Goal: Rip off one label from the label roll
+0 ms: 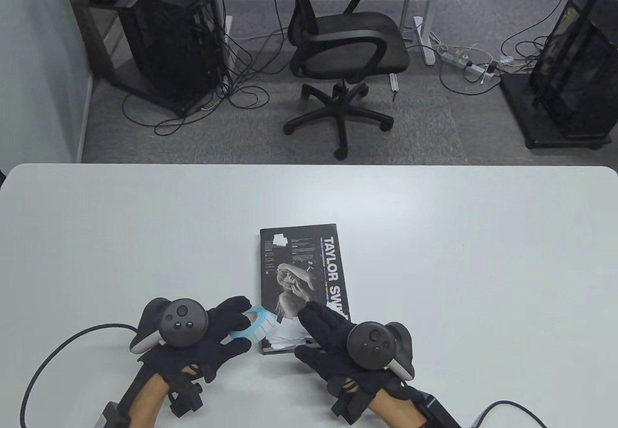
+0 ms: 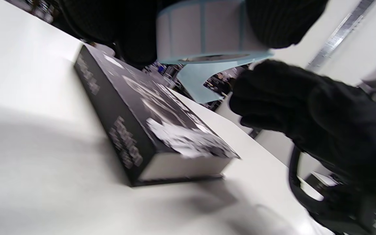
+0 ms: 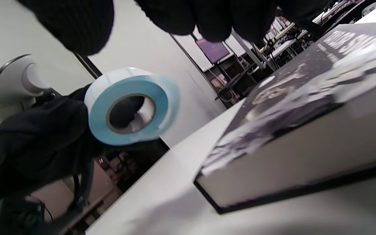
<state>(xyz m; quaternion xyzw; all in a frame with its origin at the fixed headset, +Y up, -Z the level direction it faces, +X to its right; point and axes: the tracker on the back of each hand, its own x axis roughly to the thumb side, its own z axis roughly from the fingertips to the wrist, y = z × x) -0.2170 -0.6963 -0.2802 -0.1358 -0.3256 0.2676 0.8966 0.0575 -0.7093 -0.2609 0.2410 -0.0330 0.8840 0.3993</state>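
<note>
My left hand [image 1: 241,330] grips a label roll [image 1: 256,324] of white labels on pale blue backing, held a little above the table just left of a book. In the left wrist view the roll [image 2: 204,32] sits between my fingers [image 2: 282,23] at the top, and a short blue backing tail [image 2: 196,81] hangs from it. My right hand [image 1: 311,317] is open and empty, its fingers stretched over the book's near corner, just right of the roll. The right wrist view shows the roll [image 3: 129,104] side-on, with its fingertips [image 3: 207,16] apart from it.
A black Taylor Swift book [image 1: 301,273] lies flat on the white table [image 1: 434,254], with white patches on the near end of its cover [image 1: 289,336]. Glove cables trail off the near edge on both sides. An office chair [image 1: 345,46] stands beyond the table.
</note>
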